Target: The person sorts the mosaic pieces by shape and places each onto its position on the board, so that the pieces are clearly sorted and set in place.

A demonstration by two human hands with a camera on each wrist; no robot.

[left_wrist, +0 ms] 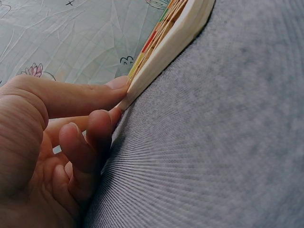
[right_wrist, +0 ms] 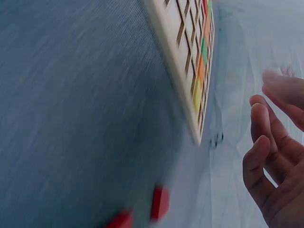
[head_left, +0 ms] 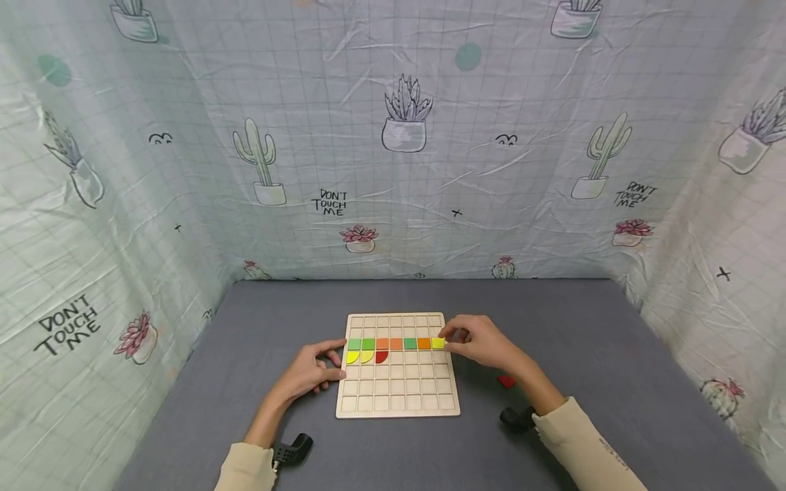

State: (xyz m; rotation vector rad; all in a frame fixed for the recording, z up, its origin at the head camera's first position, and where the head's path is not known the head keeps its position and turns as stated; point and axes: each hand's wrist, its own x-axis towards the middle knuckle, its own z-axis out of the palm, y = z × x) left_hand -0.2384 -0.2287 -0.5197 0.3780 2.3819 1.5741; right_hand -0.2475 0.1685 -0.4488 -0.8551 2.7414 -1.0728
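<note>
A wooden grid board (head_left: 399, 402) lies flat on the table. Across one row run square tiles in green, salmon, orange and, at the right end, a yellow square (head_left: 438, 344). Under them sit two yellow quarter-circle tiles (head_left: 366, 356) and a red quarter-circle tile (head_left: 381, 356). My left hand (head_left: 313, 367) touches the board's left edge, index finger and thumb spread along it, the other fingers loosely bent. My right hand (head_left: 482, 339) is beside the right edge, fingertips close by the yellow square. In the right wrist view its fingers (right_wrist: 260, 123) are apart with nothing between them.
Red pieces (right_wrist: 160, 203) lie on the grey table (head_left: 282, 300) to the right of the board, partly behind my right forearm in the head view. Dark wrist cameras (head_left: 293, 450) sit on both wrists. A printed curtain (head_left: 454, 170) hangs behind the table and along both sides.
</note>
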